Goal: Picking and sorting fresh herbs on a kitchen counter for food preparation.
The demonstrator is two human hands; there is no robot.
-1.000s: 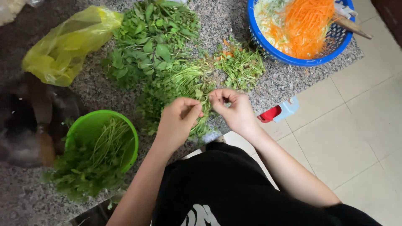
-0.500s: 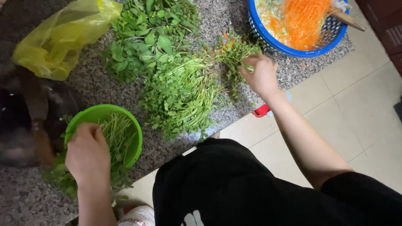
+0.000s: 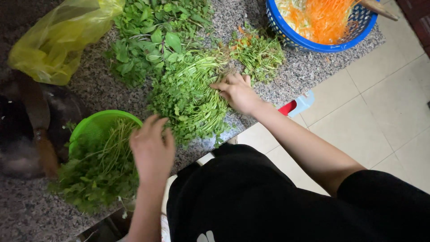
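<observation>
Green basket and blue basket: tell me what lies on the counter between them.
In the head view, between the green basket and the blue basket lie a pile of leafy herbs under the right hand and a smaller sprig heap.

Home kitchen: speckled granite counter (image 3: 313, 67), tiled floor (image 3: 394, 116), heaps of fresh herbs (image 3: 188, 89), blue colander (image 3: 322, 42) of shredded vegetables.

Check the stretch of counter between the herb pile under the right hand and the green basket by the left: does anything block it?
Nothing visible does. The right hand rests on the herb pile; the green basket sits beside it across bare granite counter. Only the left hand hovers at the basket's near side.
</observation>
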